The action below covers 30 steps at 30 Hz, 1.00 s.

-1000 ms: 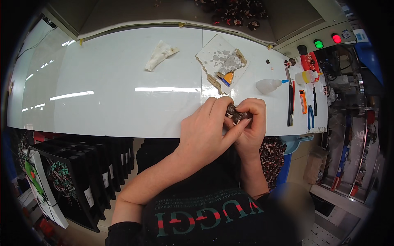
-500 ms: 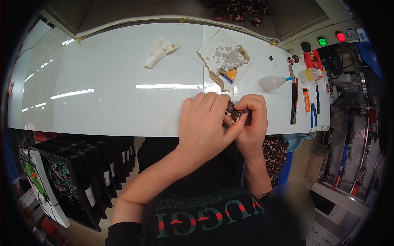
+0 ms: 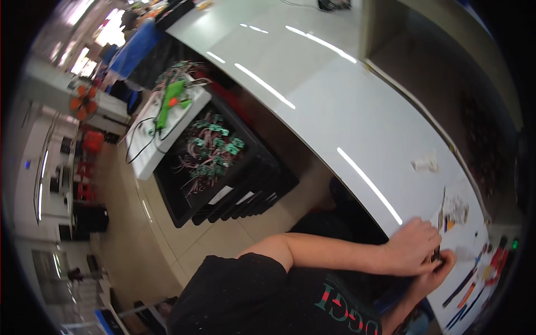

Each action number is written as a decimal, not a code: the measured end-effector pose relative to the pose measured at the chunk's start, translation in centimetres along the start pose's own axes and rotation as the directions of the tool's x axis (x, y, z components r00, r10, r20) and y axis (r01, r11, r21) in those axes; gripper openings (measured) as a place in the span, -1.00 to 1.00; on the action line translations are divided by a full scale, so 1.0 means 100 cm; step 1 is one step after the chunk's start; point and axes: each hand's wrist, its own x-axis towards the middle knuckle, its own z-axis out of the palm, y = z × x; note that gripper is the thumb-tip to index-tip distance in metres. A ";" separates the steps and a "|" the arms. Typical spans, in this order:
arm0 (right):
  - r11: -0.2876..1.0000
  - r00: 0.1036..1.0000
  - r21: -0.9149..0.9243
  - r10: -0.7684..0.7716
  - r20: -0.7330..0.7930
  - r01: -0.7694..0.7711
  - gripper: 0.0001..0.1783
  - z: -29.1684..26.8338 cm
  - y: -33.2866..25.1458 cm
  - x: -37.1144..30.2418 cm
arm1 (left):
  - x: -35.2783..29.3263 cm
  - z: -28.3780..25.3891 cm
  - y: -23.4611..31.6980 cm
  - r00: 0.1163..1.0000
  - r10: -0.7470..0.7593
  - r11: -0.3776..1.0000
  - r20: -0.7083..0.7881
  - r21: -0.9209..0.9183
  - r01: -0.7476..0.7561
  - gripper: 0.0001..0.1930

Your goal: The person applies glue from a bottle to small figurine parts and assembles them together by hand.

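Both hands meet over the near edge of the white worktable (image 3: 340,117), at the right of the view. Between their fingertips sits a small dark brown piece (image 3: 436,254), mostly covered and too blurred to make out its kind. My left hand (image 3: 412,248) is closed around it from the left, its back toward me. My right hand (image 3: 438,273) pinches the same piece from the other side, thumb and fingers curled. Just beyond them on the table lie a stained white sheet (image 3: 459,209) and a crumpled white wipe (image 3: 427,163).
Pens or hand tools with an orange cutter (image 3: 466,296) lie right of my hands. A stack of black trays (image 3: 223,184) holding wired green boards stands left, a white board with a green glue gun (image 3: 170,106) on top. Farther off is an orange-bladed fan (image 3: 84,102).
The view has swung left and tilted, so the table and hands now appear at the right and the room shows at left. Both hands still hold the brown piece.
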 end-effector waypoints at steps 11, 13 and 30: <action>0.995 0.997 0.075 -0.073 0.038 0.070 -0.73 -0.043 0.042 0.039 | 0.029 0.070 0.009 1.000 -0.019 0.995 -0.019 0.096 0.021 -0.70; 0.996 0.997 0.046 -0.075 0.027 0.073 -0.72 -0.058 0.026 0.037 | 0.031 0.068 0.029 1.000 -0.024 0.996 0.003 0.081 0.023 -0.70; 0.983 0.987 -0.084 -0.161 0.016 0.162 -0.72 0.013 -0.036 0.002 | -0.005 -0.017 0.007 0.997 0.064 0.998 -0.042 0.031 -0.063 -0.67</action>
